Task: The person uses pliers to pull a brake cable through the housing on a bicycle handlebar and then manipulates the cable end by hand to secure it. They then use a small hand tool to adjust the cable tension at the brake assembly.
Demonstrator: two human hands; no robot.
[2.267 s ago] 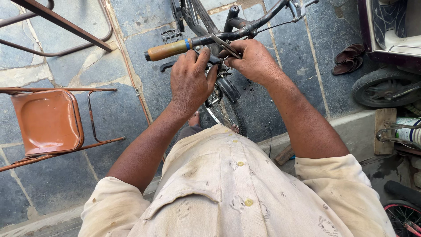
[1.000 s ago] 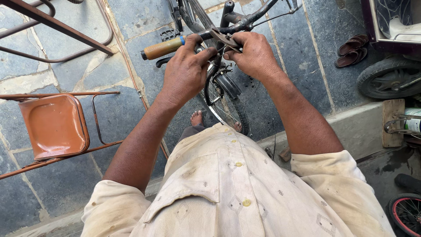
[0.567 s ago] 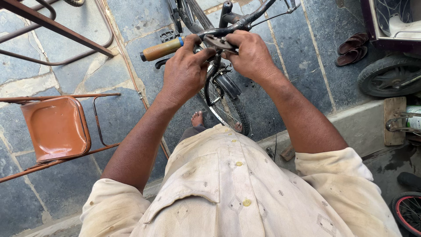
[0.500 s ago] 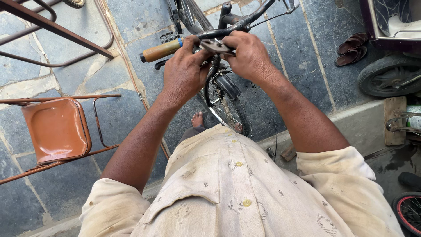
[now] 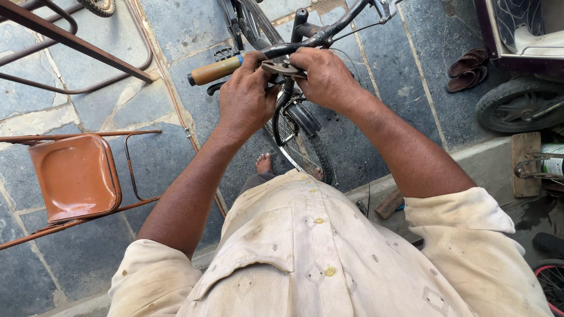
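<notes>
A black bicycle stands in front of me on grey stone paving; its handlebar [image 5: 329,32] runs across the top of the head view, ending in a tan grip [image 5: 214,70]. My left hand [image 5: 247,100] closes around the bar just right of that grip. My right hand [image 5: 329,79] grips a small metal tool, seemingly pliers [image 5: 282,67], pressed against the bar between both hands. The front wheel [image 5: 305,147] shows below the hands, with my bare toes [image 5: 264,163] beside it.
A rusty orange metal chair [image 5: 73,176] stands at the left, with a rusted frame [image 5: 70,41] above it. A pair of brown sandals [image 5: 470,67] and a small vehicle's tyre [image 5: 520,105] lie at the right. A raised kerb [image 5: 482,152] runs under me.
Both hands stay on the handlebar; they have shifted slightly closer together around the metal tool, and the view has drifted a little.
</notes>
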